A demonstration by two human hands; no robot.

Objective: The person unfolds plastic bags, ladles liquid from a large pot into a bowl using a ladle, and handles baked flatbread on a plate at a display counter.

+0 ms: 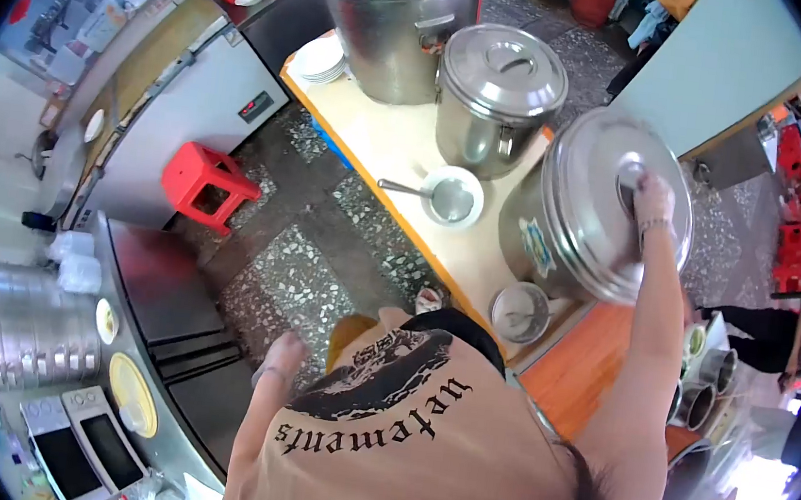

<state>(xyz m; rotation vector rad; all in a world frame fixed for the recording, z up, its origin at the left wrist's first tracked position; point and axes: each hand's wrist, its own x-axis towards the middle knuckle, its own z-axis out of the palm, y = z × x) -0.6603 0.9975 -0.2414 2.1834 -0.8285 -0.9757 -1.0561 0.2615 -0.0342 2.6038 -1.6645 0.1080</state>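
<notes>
My right hand [655, 201] grips the handle of a shiny pot lid [614, 165], which sits at a tilt in this view on a large steel stockpot [524, 239] at the table's right end. My left hand [282, 353] hangs low beside my body, over the floor; it looks blurred and its fingers are not clear. Close to the stockpot are a white bowl with a strainer [452, 200] lying across it and a clear bowl [520, 312] with a utensil inside.
Two more lidded steel pots [505, 76] [394, 30] stand along the pale table [395, 166], with stacked white plates [320, 59] at its corner. On the patterned floor is a red stool [207, 185]. A steel counter [163, 284] runs along the left; a person [767, 337] is at far right.
</notes>
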